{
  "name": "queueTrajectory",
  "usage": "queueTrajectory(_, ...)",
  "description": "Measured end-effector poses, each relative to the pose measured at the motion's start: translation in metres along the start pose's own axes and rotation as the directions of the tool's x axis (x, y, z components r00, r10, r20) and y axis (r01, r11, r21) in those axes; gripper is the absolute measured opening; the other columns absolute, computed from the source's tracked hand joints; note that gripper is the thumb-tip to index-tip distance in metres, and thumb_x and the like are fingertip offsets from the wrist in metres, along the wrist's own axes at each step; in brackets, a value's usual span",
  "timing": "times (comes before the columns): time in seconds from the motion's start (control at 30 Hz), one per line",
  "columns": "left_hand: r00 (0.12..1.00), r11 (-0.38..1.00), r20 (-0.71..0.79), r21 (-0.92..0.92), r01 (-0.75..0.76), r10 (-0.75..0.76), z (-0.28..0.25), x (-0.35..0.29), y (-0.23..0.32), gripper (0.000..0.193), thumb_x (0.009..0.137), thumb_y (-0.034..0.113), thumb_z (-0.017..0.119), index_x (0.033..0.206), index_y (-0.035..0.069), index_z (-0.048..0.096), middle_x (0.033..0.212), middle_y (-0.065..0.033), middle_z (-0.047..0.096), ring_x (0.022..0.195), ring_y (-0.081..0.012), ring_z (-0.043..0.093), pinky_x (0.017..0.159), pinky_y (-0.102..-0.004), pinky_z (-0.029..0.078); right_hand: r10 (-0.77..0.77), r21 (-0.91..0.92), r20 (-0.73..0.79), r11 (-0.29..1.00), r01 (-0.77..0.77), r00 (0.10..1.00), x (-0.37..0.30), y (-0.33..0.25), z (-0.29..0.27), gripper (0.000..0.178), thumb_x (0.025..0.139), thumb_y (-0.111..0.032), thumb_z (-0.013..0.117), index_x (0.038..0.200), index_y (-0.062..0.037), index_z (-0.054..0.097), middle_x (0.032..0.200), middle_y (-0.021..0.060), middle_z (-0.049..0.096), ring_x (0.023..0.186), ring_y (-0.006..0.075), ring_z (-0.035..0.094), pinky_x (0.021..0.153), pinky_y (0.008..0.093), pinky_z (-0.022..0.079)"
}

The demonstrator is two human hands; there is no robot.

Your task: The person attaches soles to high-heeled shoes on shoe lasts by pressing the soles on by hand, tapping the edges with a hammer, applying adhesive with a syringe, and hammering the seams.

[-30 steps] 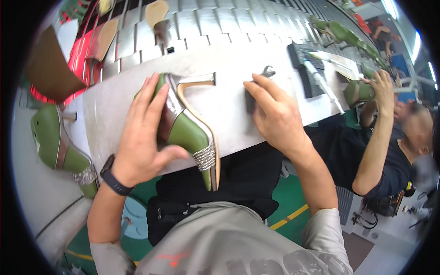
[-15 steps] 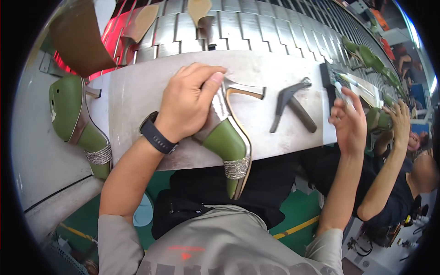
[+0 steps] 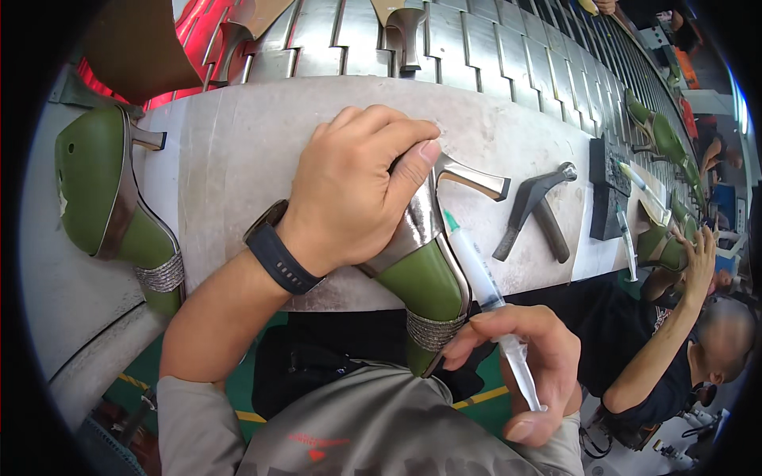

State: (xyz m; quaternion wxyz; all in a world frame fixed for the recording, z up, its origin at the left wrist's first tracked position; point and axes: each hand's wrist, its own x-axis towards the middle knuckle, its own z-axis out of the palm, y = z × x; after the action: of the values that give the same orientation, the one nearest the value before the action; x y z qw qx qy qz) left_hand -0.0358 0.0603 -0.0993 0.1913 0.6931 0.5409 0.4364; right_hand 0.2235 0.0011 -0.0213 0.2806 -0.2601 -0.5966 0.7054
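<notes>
My left hand [image 3: 353, 182], wearing a dark watch, is closed around the metallic brown heel part of a green high-heeled shoe [image 3: 425, 278]. The shoe lies on its side on the pale work board, heel toward the right and toe over the near edge. A sparkling band [image 3: 435, 331] crosses its front. Between the fingers of my right hand [image 3: 540, 349] is a clear syringe [image 3: 476, 266] with a green tip. That tip points at the shoe's sole edge, just under the heel; whether it touches I cannot tell. The thumb is by the plunger end.
A hammer [image 3: 544, 208] lies right of the shoe. Beyond it stand a dark block [image 3: 608, 186] and another syringe [image 3: 627, 242]. A matching shoe [image 3: 89, 178] is at the left. Past the board runs a metal slat conveyor [image 3: 460, 51]. At right, a co-worker's hand [image 3: 698, 258] holds a green shoe.
My right hand has come from beside the dark block to the shoe, bringing the syringe. My left hand keeps its hold. The whole view has shifted somewhat.
</notes>
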Motion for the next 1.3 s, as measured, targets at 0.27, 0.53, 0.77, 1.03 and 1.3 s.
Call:
queueTrajectory(0.27,1.000,1.000,-0.023,0.004,-0.020,0.020,-0.001,-0.001,-0.002,0.024,0.103,0.019,0.063,0.115,0.001,0.075,0.106,-0.0149,0.073,0.098,-0.0333,0.066,0.089,-0.0406,0.051,0.024,0.044,-0.075,0.999,-0.020,0.997,0.007,-0.001,0.003,0.087,0.077,-0.033,0.088,0.135,0.0211,0.052,0.108,0.0241,0.071,0.093,0.0242,0.072,0.085,0.0342,0.060)
queueTrajectory(0.53,1.000,1.000,-0.014,0.019,-0.019,0.019,-0.002,-0.003,-0.004,0.025,0.104,0.020,0.063,0.114,0.001,0.075,0.106,-0.0148,0.074,0.098,-0.0330,0.066,0.089,-0.0400,0.051,0.068,0.111,-0.209,0.993,-0.046,0.975,-0.002,-0.005,0.011,0.081,0.081,-0.041,0.084,0.127,0.0196,0.057,0.088,0.0197,0.071,0.071,0.0184,0.069,0.067,0.0294,0.058)
queueTrajectory(0.77,1.000,1.000,-0.009,0.013,-0.017,0.018,-0.005,-0.003,-0.003,0.026,0.105,0.021,0.062,0.114,0.000,0.075,0.106,-0.0150,0.074,0.098,-0.0326,0.066,0.090,-0.0394,0.051,0.094,0.120,-0.234,0.990,-0.067,0.968,-0.007,-0.010,0.013,0.080,0.082,-0.044,0.083,0.124,0.0189,0.058,0.086,0.0194,0.071,0.069,0.0173,0.069,0.064,0.0283,0.056)
queueTrajectory(1.03,1.000,1.000,-0.005,0.017,-0.024,0.024,-0.004,-0.004,-0.005,0.027,0.105,0.021,0.062,0.115,0.000,0.075,0.107,-0.0154,0.074,0.099,-0.0328,0.067,0.090,-0.0394,0.052,0.062,0.093,-0.228,0.995,-0.042,0.972,-0.015,-0.007,0.013,0.080,0.082,-0.047,0.082,0.121,0.0184,0.060,0.085,0.0202,0.071,0.066,0.0176,0.068,0.061,0.0276,0.056)
queueTrajectory(1.3,1.000,0.999,-0.003,0.022,-0.028,0.028,-0.004,-0.004,-0.006,0.027,0.105,0.021,0.060,0.115,0.000,0.075,0.106,-0.0155,0.074,0.099,-0.0326,0.067,0.090,-0.0393,0.051,0.159,0.039,-0.339,0.987,-0.155,0.927,-0.025,-0.013,0.025,0.079,0.078,-0.064,0.081,0.117,0.0018,0.062,0.072,0.0111,0.065,0.059,0.0201,0.063,0.073,0.0368,0.051)
